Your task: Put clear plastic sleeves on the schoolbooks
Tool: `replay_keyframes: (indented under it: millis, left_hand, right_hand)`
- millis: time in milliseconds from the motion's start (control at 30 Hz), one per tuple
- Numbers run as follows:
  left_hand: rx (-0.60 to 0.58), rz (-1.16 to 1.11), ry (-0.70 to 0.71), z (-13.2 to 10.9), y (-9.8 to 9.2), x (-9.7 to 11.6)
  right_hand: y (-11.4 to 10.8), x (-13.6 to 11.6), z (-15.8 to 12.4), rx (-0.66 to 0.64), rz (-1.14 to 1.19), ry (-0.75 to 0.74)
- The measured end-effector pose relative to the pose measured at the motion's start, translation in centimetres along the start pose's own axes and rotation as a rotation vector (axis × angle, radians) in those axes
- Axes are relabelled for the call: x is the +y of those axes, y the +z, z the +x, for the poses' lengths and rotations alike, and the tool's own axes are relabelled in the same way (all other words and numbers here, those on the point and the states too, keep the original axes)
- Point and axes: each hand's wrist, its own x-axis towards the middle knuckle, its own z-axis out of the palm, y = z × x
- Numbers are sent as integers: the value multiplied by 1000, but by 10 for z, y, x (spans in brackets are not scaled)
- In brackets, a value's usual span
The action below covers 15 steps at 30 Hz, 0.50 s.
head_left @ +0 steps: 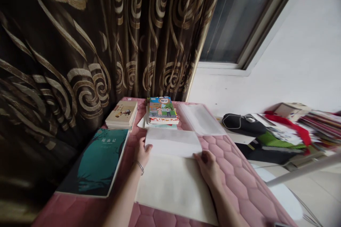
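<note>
1. The left hand (142, 153) sits at the 9 o'clock edge of the sheet's folded-over flap, with its fingers curled at that edge. I cannot tell whether they pinch the flap or only rest on it. A thin bangle (140, 167) circles the wrist.
2. The right hand (208, 167) lies open and nearly flat at the flap's 3 o'clock end, touching the sheet without any visible pinch.
3. Between the hands, the pale translucent sheet (173, 188) lies doubled over on a pink quilted pad (239, 184), its flap reaching toward 12 o'clock.
4. The sheet looks light, soft and rather slippery, so it would likely slide and crease easily. The firmest hold is probably on the fold and side edges, using both hands.
5. A maths textbook (161, 110) lies at 12 o'clock, a stack of paperbacks (122, 114) at 11, and a teal-covered book (96, 161) at 9. A similar translucent sheet (199, 118) lies at 1 o'clock.
6. Farther off, a black bag (243, 124) and a red ribbon (290, 127) lie at about 2 o'clock.
</note>
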Motion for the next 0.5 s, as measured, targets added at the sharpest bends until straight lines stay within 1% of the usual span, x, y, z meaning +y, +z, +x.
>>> replay_keyframes:
  millis: [100, 200, 267, 333, 400, 467, 500]
  left_hand:
    - [47, 96, 9, 2, 2, -2]
    - [92, 132, 33, 2, 4, -4]
    - [118, 158, 54, 2, 4, -1]
    - [135, 246, 106, 0, 3, 8]
    - [124, 411, 177, -6, 3, 23]
    - [48, 587, 241, -17, 5, 42]
    - [-26, 654, 264, -26, 8, 51]
  right_hand:
    - [5, 5, 1, 1, -7, 22]
    - [7, 6, 3, 10, -2, 63]
    - [8, 4, 3, 20, 20, 77]
    - [9, 4, 3, 11, 37, 61]
    - [9, 5, 3, 3, 32, 25]
    - [10, 8, 3, 4, 28, -13]
    - [11, 10, 3, 9, 28, -26]
